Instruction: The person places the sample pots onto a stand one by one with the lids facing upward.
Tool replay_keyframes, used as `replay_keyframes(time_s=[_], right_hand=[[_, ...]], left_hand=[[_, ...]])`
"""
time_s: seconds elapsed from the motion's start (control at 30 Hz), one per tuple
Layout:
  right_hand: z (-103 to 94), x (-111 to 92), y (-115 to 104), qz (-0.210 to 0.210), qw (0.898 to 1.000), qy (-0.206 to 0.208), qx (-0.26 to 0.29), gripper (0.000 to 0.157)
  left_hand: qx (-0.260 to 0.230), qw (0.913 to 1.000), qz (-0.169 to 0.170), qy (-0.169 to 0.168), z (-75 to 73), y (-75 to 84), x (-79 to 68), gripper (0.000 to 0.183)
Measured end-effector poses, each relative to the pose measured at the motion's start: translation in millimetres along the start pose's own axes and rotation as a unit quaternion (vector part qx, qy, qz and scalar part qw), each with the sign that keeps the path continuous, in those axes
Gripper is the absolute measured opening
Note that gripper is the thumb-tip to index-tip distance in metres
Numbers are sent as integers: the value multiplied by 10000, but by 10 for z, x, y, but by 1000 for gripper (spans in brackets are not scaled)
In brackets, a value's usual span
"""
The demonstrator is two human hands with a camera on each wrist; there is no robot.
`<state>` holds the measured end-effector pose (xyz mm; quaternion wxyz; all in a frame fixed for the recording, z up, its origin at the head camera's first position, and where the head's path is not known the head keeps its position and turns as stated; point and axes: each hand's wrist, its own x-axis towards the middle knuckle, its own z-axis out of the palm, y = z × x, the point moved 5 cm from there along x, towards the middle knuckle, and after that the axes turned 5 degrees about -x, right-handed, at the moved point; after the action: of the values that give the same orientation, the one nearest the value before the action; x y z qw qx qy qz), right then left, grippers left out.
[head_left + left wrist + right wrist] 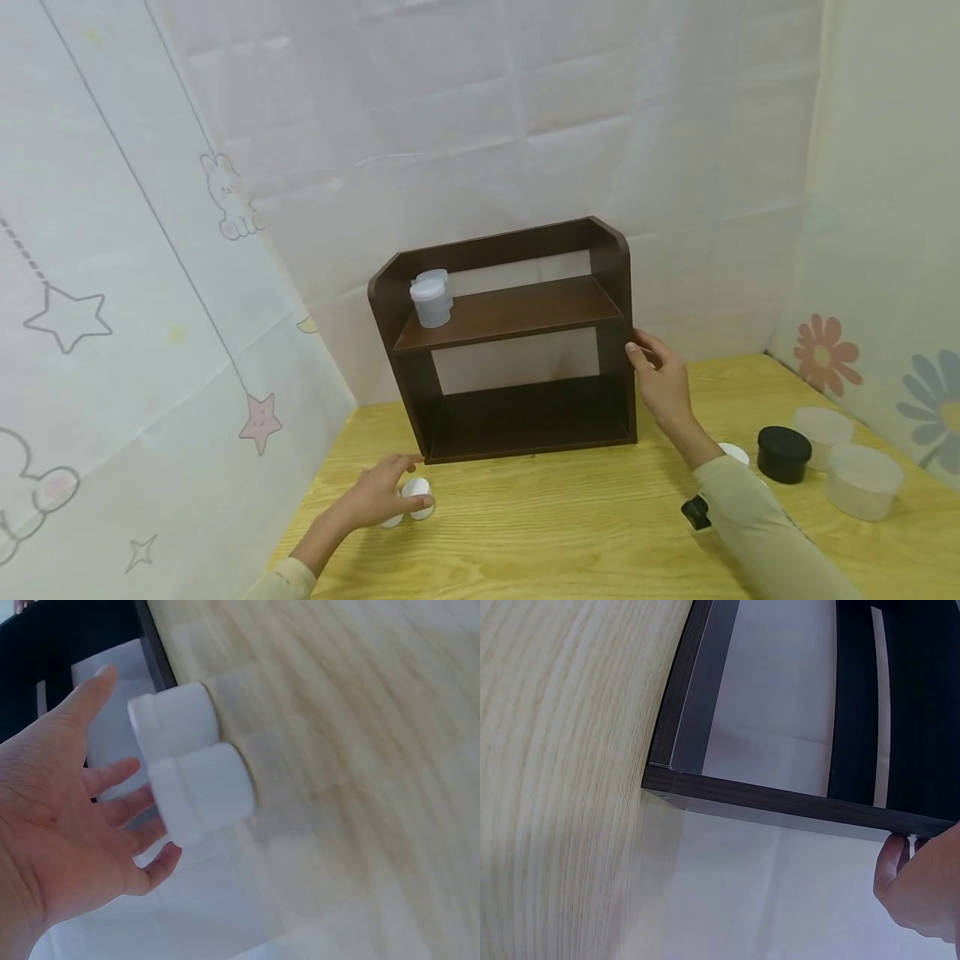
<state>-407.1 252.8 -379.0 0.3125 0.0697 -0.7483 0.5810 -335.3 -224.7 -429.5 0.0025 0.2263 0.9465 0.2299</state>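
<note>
A dark brown two-tier shelf (510, 333) stands on the wooden table. On the left of its upper board are two small translucent white-lidded jars, the front jar (431, 304) partly covering the rear jar (442, 279). My left hand (382, 494) is spread beside two small white jars on the table, near the shelf's lower left corner. In the left wrist view, the thumb is apart from the nearer jar (214, 791) and the farther jar (180, 720), with fingers close behind them. My right hand (663, 383) touches the outside of the shelf's right side panel (780, 810) with its fingertips.
At the table's right stand a black round tub (783, 454), a front translucent tub (862, 481) and a rear translucent tub (825, 429). A white lid (735, 453) shows partly behind the right forearm. Printed cloth walls (525, 150) enclose the table's back and sides.
</note>
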Motion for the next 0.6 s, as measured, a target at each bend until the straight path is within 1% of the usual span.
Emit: replay_keyframes(time_s=[0.1, 0.2, 0.27, 0.33, 0.43, 0.5, 0.6], right_hand=[[9, 22, 79, 40, 10000, 17, -44, 48], [16, 24, 103, 47, 10000, 44, -50, 49], [18, 24, 104, 45, 10000, 58, -49, 48], [18, 22, 93, 48, 9999, 68, -64, 48], [18, 5, 18, 35, 10000, 42, -45, 47], [2, -26, -86, -4, 10000, 23, -48, 46], [-24, -83, -259, -37, 10000, 14, -37, 45]], left_hand=[[29, 9999, 13, -121, 37, -71, -13, 77], [-17, 9998, 76, -187, 74, -127, -26, 77], [-67, 9997, 163, -184, 93, -150, -29, 76], [-104, 9995, 251, -161, 115, -179, -26, 70], [-180, 9992, 350, -104, 143, -224, -18, 60], [-260, 9989, 395, -67, 153, -251, -14, 54], [-369, 9986, 379, -45, 162, -281, -5, 53]])
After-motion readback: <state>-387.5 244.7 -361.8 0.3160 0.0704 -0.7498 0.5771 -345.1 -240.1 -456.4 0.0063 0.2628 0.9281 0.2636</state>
